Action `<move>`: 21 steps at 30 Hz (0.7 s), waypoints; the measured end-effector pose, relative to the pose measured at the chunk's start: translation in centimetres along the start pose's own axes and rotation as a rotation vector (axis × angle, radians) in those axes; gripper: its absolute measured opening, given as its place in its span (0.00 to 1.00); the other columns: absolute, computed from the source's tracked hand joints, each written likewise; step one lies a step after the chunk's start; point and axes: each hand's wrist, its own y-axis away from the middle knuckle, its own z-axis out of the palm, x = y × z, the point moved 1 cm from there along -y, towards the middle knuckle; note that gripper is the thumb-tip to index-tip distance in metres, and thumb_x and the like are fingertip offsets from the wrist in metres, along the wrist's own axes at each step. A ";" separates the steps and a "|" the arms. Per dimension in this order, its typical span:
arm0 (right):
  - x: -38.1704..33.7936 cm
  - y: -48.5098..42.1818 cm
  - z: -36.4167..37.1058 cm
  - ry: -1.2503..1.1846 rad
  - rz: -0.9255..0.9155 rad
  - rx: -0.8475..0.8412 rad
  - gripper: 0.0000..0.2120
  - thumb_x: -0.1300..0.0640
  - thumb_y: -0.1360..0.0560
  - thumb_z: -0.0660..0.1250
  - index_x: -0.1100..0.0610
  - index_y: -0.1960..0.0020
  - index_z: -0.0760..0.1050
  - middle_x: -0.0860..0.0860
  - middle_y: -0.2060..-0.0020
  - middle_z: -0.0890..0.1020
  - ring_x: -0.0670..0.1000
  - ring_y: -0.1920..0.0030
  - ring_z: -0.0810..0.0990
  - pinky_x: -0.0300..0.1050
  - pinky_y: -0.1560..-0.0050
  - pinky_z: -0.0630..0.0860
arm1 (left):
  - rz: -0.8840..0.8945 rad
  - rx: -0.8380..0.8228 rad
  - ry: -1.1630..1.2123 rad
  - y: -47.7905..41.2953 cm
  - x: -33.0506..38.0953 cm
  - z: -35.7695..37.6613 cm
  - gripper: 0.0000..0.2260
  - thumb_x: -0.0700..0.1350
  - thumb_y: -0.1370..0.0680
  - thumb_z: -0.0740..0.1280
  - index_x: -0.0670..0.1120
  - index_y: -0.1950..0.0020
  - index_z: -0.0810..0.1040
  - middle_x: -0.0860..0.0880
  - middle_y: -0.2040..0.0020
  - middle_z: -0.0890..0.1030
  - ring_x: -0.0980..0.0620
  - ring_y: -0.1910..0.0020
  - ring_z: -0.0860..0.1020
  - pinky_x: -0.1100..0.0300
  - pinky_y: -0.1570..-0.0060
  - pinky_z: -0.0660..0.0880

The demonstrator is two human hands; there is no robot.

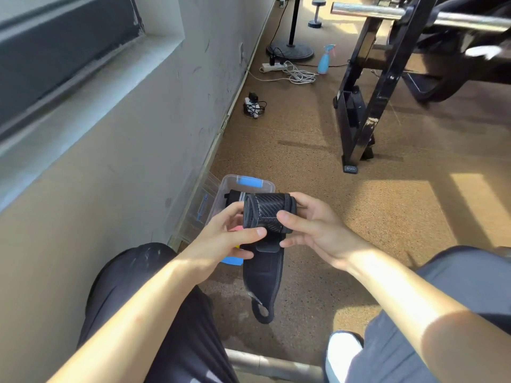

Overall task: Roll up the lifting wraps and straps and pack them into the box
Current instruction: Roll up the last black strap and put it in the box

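Both hands on the black wrap (266,214). My left hand (229,233) pinches the roll's 9 o'clock end, thumb pressed on its front. My right hand (312,225) curls round the 3 o'clock end. The loose tail hangs toward 6 o'clock. The clear box (229,179) sits at 11 o'clock behind the roll, with 1 dark roll inside.

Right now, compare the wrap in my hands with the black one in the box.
The left hand and right hand grip the held wrap; the boxed roll lies in the clear box. The held wrap is part rolled, tail hanging; the boxed roll, mostly hidden, shows no tail. Both are black.
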 end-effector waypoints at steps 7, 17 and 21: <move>0.4 0.0 0.1 0.127 -0.118 0.060 0.25 0.69 0.28 0.76 0.54 0.35 0.76 0.53 0.41 0.84 0.55 0.39 0.82 0.55 0.52 0.85 | -0.103 0.013 0.030 0.0 0.1 0.1 0.28 0.66 0.27 0.71 0.51 0.34 0.78 0.44 0.34 0.80 0.40 0.40 0.81 0.58 0.61 0.78; 0.4 0.1 0.7 0.029 0.126 -0.073 0.24 0.43 0.25 0.70 0.50 0.32 0.75 0.52 0.38 0.83 0.55 0.42 0.84 0.48 0.66 0.82 | 0.050 0.083 0.124 0.0 0.1 -0.6 0.22 0.47 0.27 0.76 0.51 0.34 0.79 0.45 0.37 0.83 0.48 0.42 0.82 0.61 0.62 0.78; 0.3 -0.1 0.6 -0.017 0.124 -0.068 0.23 0.44 0.23 0.72 0.53 0.32 0.76 0.55 0.41 0.83 0.56 0.50 0.85 0.45 0.68 0.81 | 0.090 0.101 0.097 0.1 0.2 -0.4 0.25 0.43 0.30 0.77 0.54 0.34 0.78 0.48 0.40 0.84 0.53 0.46 0.83 0.61 0.59 0.79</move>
